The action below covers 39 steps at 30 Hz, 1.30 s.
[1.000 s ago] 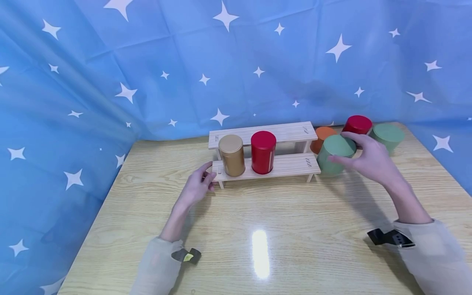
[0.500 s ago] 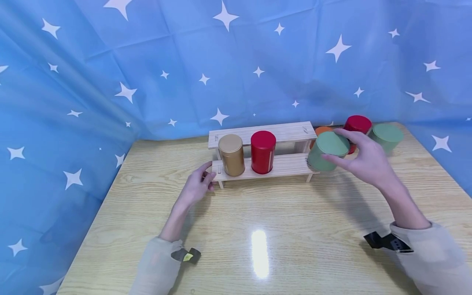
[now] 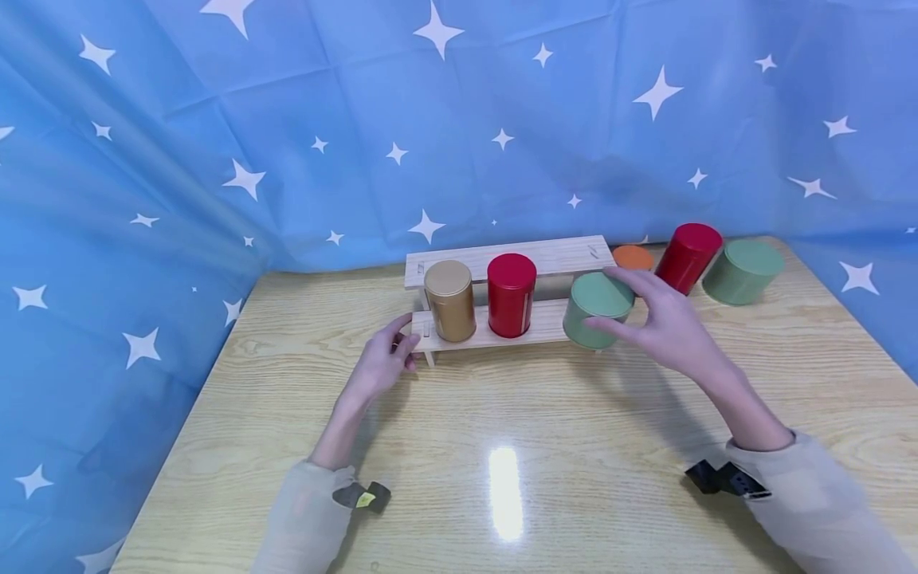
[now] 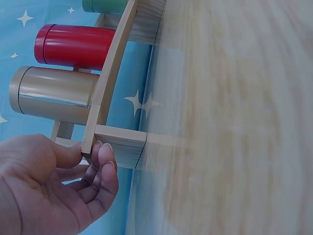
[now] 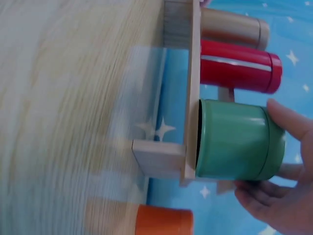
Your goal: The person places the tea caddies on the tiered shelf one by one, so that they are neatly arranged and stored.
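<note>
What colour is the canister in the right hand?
Green, lid included; the canister shows best in the right wrist view.

Tabletop studio, starry backdrop [image 3: 459, 119], wood-grain table [image 3: 437, 438]

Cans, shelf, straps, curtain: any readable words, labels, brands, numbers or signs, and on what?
Readable text: none.
Left strap: yellow-green patch, any print too small to read.
Right strap: tiny pale marks, too small to read.
Shelf: slanted marks on upper tier's right end, no letters made out.
Green held can, gold can, red shelf can: no lettering visible.
Orange can, red table can, green table can: same.
Curtain: white stars, no lettering.
</note>
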Available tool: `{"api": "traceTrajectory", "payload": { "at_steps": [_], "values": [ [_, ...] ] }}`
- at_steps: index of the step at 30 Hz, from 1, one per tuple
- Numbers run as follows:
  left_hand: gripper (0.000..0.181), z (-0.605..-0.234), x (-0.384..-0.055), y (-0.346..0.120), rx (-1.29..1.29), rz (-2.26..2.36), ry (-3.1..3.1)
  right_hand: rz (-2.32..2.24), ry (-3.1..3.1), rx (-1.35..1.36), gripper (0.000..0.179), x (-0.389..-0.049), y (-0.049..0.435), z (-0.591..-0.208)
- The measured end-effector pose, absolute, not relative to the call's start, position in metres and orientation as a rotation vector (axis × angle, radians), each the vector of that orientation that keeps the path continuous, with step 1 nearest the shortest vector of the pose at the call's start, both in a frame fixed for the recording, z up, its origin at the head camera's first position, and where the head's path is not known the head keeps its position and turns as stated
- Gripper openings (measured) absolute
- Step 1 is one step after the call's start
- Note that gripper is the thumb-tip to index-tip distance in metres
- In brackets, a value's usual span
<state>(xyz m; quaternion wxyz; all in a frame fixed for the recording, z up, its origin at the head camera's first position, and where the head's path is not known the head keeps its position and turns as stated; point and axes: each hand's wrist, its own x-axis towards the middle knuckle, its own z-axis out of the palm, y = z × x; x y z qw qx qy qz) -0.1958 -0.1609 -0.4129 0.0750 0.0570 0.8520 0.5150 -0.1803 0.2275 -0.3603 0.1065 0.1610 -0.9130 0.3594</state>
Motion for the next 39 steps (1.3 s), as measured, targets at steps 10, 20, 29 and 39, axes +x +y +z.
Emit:
{"api": "traceTrajectory", "payload": {
  "at_steps": [10,20,29,39],
  "values": [
    [0.052,-0.412,-0.196,-0.161,0.164,1.558,2.534,1.046,-2.698,0.539,0.075,-0.189,0.206,-0.365],
    [0.051,-0.413,-0.196,-0.16,0.167,1.544,2.543,1.047,-2.7,0.519,0.075,-0.197,0.197,-0.366],
    [0.051,-0.412,-0.196,-0.16,0.165,1.535,2.544,1.051,-2.741,0.536,0.084,-0.198,0.201,-0.367],
    [0.053,-0.412,-0.196,-0.16,0.153,1.551,2.539,1.168,-2.652,0.517,0.081,-0.198,0.219,-0.353]
  ]
}}
